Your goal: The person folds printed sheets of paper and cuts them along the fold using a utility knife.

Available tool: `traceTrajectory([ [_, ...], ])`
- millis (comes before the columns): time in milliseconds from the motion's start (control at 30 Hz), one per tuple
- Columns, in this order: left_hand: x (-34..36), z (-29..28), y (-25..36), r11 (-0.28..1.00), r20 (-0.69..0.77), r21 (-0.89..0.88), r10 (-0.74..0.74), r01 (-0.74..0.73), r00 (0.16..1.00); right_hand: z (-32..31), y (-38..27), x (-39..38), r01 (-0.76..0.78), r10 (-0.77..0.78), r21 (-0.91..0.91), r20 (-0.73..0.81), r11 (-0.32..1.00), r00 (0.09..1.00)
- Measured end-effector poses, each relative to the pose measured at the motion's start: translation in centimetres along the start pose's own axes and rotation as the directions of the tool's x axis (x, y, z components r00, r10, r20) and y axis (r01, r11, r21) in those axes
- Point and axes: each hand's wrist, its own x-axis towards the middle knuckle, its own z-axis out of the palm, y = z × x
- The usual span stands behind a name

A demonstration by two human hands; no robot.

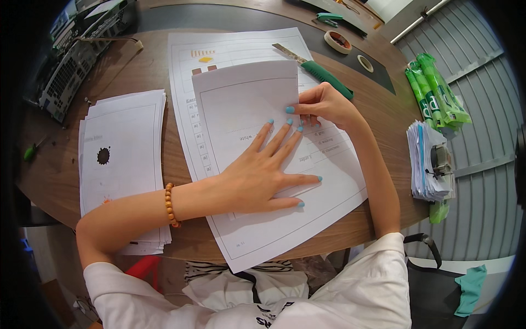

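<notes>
A printed white sheet of paper [274,236] lies at the middle of the table, its upper part [241,98] bent or folded, with a straight right edge standing out. My left hand [268,170] rests flat on this sheet, fingers spread. At that right edge, my right hand [326,107] pinches the paper between thumb and fingers. Under it lies another printed worksheet [183,109] with small coloured pictures near its top. A green-handled utility knife [326,79], its blade out, lies beyond my right hand, its blade end over the lower worksheet.
To the left is a stack of printed sheets [123,126]; behind it stands an opened electronic chassis [71,77]. Tape rolls [337,42] and a green stapler [330,17] sit at the back. On the right are green packets [438,93] and a paper pile [424,162].
</notes>
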Motion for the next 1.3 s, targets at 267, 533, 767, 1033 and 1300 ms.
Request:
traceTrajectory([
  [267,0.9,-4.3,-2.5,0.975,-0.432,-0.206,-0.161,0.077,0.888,-3.5,0.5,-0.5,0.081,-0.071,0.149,-0.076,0.986,0.995],
  [533,0.0,-3.0,-10.7,0.346,-0.160,-0.929,-0.699,0.134,0.697,-7.4,1.4,-1.9,0.175,-0.139,0.232,-0.167,0.957,0.976],
  [767,-0.4,-2.4,-10.3,0.321,-0.085,-0.919,-0.729,0.229,0.680,-6.2,1.4,-1.5,0.142,-0.087,0.201,-0.263,0.969,0.961],
  [1033,-0.6,-2.3,-11.1,0.184,-0.025,-0.967,-0.761,0.178,0.649,-5.5,1.5,-1.1,0.230,-0.183,0.241,-0.201,0.943,0.962],
  [1300,-0.7,-2.1,-11.5,0.097,0.012,-0.987,-0.741,0.125,0.671,-5.5,2.4,-0.8,0.275,-0.231,0.405,-0.154,0.872,0.961],
])
